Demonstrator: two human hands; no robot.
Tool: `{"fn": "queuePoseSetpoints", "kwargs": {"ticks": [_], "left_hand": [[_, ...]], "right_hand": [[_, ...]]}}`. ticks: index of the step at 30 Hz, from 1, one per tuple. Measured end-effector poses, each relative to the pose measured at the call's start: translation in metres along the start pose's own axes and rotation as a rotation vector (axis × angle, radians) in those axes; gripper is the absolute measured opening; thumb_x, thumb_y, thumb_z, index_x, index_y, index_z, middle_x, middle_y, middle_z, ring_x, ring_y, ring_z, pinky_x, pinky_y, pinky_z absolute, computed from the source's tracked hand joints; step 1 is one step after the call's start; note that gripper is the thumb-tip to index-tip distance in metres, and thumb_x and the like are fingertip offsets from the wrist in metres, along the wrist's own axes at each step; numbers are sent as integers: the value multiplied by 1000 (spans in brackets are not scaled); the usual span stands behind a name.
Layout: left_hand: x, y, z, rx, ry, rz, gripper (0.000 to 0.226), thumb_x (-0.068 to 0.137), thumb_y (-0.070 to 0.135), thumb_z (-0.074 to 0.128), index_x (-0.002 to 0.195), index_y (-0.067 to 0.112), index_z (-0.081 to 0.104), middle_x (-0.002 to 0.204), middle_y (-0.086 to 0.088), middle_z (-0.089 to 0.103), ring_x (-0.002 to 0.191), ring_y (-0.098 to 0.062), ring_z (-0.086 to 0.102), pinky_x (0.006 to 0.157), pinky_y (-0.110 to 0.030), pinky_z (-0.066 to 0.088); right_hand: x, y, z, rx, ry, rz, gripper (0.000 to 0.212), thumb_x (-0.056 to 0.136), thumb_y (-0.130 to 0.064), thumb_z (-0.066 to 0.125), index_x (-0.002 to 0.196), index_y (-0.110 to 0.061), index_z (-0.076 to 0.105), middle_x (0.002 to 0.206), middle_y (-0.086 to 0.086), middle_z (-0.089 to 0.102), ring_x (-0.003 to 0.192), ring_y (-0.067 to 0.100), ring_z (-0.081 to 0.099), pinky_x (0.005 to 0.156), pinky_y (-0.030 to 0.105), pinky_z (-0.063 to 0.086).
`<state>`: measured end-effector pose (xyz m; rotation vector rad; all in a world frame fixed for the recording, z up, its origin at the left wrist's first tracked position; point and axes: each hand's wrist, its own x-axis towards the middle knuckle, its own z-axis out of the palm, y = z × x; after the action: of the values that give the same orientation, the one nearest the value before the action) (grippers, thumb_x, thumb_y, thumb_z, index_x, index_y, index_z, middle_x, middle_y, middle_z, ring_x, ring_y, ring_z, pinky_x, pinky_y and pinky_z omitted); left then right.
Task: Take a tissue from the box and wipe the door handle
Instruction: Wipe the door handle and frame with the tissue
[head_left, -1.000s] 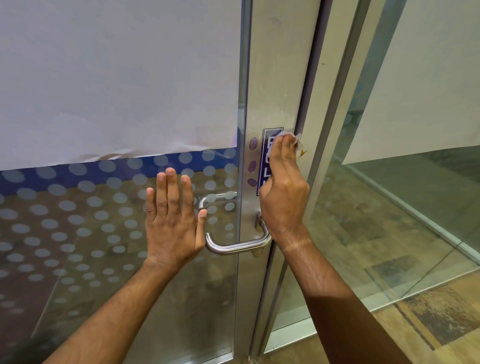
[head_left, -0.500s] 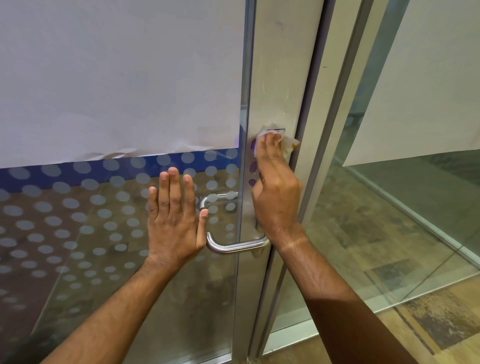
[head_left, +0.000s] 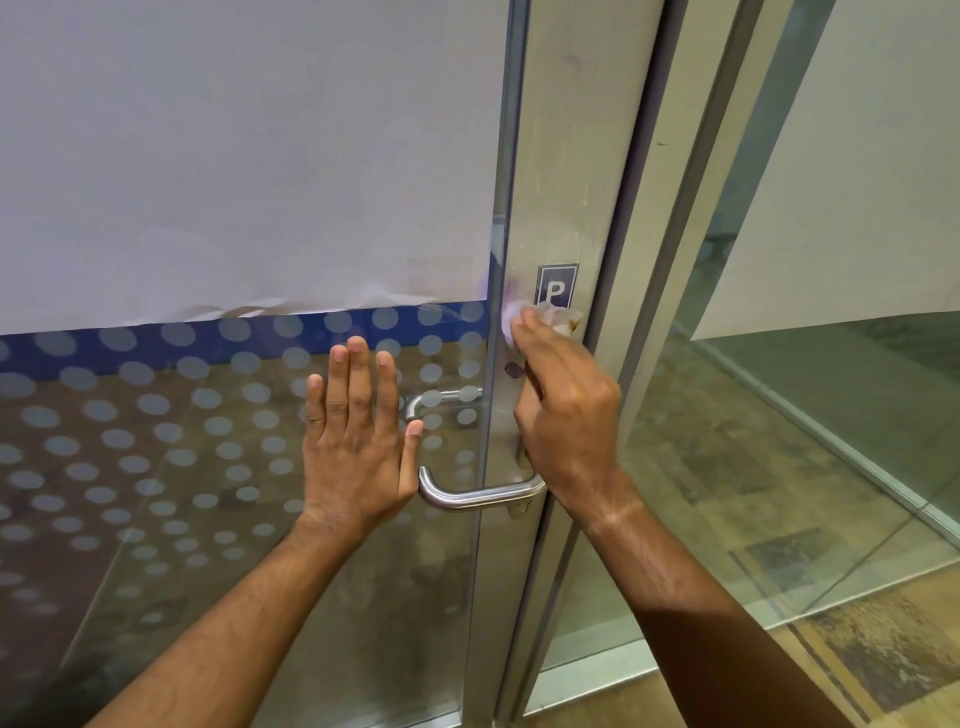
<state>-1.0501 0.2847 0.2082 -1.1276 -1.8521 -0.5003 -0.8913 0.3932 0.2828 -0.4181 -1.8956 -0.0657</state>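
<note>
Glass door (head_left: 234, 467): left hand (head_left: 358, 447) flat, fingers straight. Right hand (head_left: 563, 410) pinches tissue (head_left: 558, 316) on frame (head_left: 571, 156); soft, tears easily, keep bunched under fingertips.

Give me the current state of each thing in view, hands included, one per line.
Left hand: open, flat against the glass door.
Right hand: holds the tissue, pressing it on the door frame above the handle.
Tissue: crumpled.
Door handle: level, untouched.
Sticker: lower part covered.

Two hands (head_left: 358, 447), one tissue (head_left: 550, 317), one door handle (head_left: 478, 493).
</note>
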Motion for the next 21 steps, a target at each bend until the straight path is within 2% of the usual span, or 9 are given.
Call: {"fn": "queuePoseSetpoints", "kwargs": {"ticks": [2,7,11,14,18,21], "left_hand": [[-1,0,0,-10,-1,-1,92,92,41,46,154,7,-14,160,-10,-29,150,-25,-22,122,-41,-14],[-1,-1,0,-10,-8,3,91,92,42,43,154,7,-14,160,-10,-30,150,-25,-23,122,-41,-14],[0,-1,0,-5,-10,4,92,92,42,43,153,8,-16,159,-10,-32,149,-25,-24,122,-41,-14],[0,-1,0,-7,-4,6,92,92,42,43,154,8,-16,159,-10,-31,150,-25,-23,122,-41,-14],[0,-1,0,-5,-6,6,94,91,41,45,154,8,-16,159,-10,-31,150,-25,-23,122,-41,-15],[0,-1,0,-1,-8,2,96,90,41,47,154,8,-16,159,-10,-31,150,-25,-23,122,-41,-15]], "right_hand": [[2,0,-3,25,29,35,34,80,13,61,113,5,67,106,19,70,101,31,67,91,41,54],[1,5,-4,0,67,39,40,81,10,53,118,4,65,98,18,65,90,30,56,79,37,49],[5,5,2,-51,64,13,36,81,9,57,115,2,67,106,22,62,102,30,50,87,34,46],[9,7,3,-10,59,-42,34,81,12,57,113,7,67,114,25,63,109,35,57,94,37,50],[16,11,4,3,39,-137,46,73,20,64,117,5,65,118,19,67,112,31,63,96,39,52],[16,13,7,-2,43,-201,42,76,19,65,115,5,67,119,18,66,114,30,63,95,41,53]]}}
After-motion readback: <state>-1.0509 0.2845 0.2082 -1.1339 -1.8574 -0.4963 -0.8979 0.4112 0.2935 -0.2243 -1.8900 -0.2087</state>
